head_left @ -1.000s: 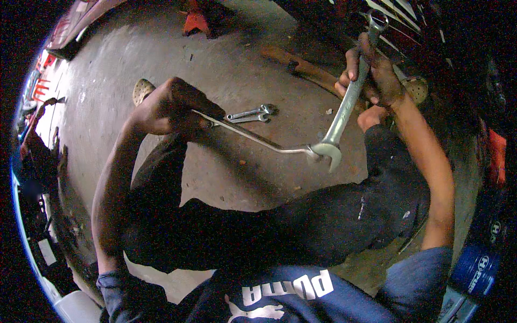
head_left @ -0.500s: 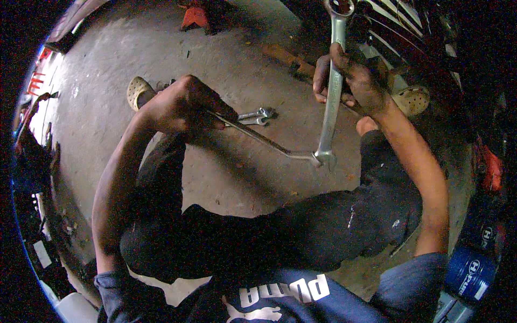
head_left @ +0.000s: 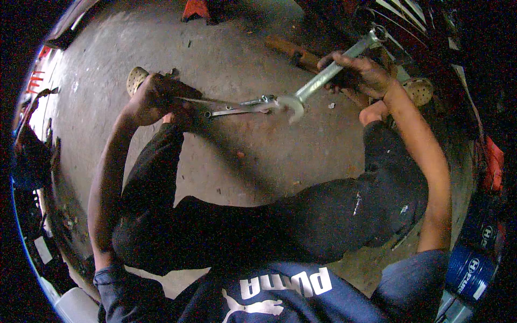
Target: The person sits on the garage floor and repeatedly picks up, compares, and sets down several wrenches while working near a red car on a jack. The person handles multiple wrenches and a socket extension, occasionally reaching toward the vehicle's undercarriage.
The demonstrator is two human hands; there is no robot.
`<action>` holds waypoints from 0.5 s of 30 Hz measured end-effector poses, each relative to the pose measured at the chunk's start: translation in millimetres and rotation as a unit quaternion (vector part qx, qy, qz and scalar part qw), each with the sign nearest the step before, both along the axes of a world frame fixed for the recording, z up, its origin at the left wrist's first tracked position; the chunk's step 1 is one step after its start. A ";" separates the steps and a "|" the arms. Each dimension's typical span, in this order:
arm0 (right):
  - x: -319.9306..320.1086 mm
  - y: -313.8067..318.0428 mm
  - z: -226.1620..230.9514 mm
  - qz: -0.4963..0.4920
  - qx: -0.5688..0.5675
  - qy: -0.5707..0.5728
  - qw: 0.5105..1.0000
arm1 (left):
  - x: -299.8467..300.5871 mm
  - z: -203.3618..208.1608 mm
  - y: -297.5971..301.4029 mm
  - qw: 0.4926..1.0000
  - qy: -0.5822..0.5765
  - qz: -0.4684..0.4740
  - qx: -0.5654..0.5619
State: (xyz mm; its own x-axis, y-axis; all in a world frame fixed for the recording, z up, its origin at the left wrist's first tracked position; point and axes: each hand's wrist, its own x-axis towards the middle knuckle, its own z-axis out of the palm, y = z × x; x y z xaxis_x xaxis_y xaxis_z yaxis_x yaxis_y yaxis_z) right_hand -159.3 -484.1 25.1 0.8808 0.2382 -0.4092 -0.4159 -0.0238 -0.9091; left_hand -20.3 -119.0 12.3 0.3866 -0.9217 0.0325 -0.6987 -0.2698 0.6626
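In my right hand (head_left: 365, 76) is a large silver combination wrench (head_left: 322, 82), gripped between thumb and fingers. Its ring end points up and away to the right, and its open jaw is low, toward the middle. My left hand (head_left: 154, 100) is closed around a slim metal bar (head_left: 202, 100), which stretches right toward that jaw. Blur hides the bar's far end, so whether it touches the jaw cannot be told. Beneath the bar, smaller wrenches (head_left: 231, 111) lie on the concrete floor (head_left: 226, 161) between my feet.
My bent legs (head_left: 269, 231) frame the floor space. A red stand-like object (head_left: 195, 9) is at the far edge, and a rusty brown bar (head_left: 291, 53) lies beyond my right hand. Blue drums (head_left: 471, 272) stand at the lower right, with a red object (head_left: 494, 164) above them.
The large wrench has swung from near upright to a slant, its ring end going right and its jaw rising leftward. My left hand has moved left and slightly down with the bar.
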 end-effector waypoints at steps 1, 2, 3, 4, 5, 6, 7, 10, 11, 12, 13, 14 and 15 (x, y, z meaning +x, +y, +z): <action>2.6 -2.8 1.5 -0.027 0.024 -0.006 0.999 | 1.1 0.0 3.7 0.998 0.042 0.036 -0.006; 3.5 -3.5 2.4 -0.054 0.047 -0.014 0.997 | 3.0 -0.5 6.8 0.997 0.051 0.053 0.002; 4.2 -5.7 2.9 -0.080 0.070 -0.023 0.994 | 5.1 -1.6 8.6 0.996 0.058 0.071 0.009; 5.7 -7.7 5.0 -0.049 0.058 -0.074 0.994 | 5.1 -4.0 11.9 0.994 0.065 0.089 0.015; 6.0 -9.1 5.2 -0.075 0.066 -0.086 0.991 | 4.8 -7.2 14.5 0.992 0.072 0.102 -0.013; 4.5 -11.1 5.6 -0.101 0.075 -0.099 0.987 | 3.9 -9.9 17.0 0.990 0.078 0.115 -0.041; 4.0 -12.1 5.5 -0.128 0.084 -0.112 0.982 | 2.1 -13.2 19.2 0.986 0.083 0.126 -0.069; 5.7 -17.5 2.5 -0.196 0.101 -0.110 0.969 | 2.2 -14.7 23.7 0.975 0.115 0.152 -0.112; 4.8 -18.2 2.4 -0.227 0.112 -0.099 0.962 | -0.3 -13.5 24.9 0.971 0.133 0.161 -0.113; 3.1 -21.6 2.5 -0.197 0.112 -0.118 0.967 | -1.0 -11.0 26.0 0.968 0.148 0.169 -0.111; 2.9 -22.9 3.1 -0.191 0.132 -0.122 0.965 | -2.6 -7.9 26.3 0.965 0.164 0.176 -0.106; 1.4 -24.0 3.5 -0.197 0.141 -0.129 0.962 | -4.7 -4.9 25.9 0.962 0.177 0.182 -0.099; 0.4 -24.7 4.9 -0.205 0.149 -0.136 0.958 | -6.5 -1.6 25.1 0.960 0.192 0.185 -0.090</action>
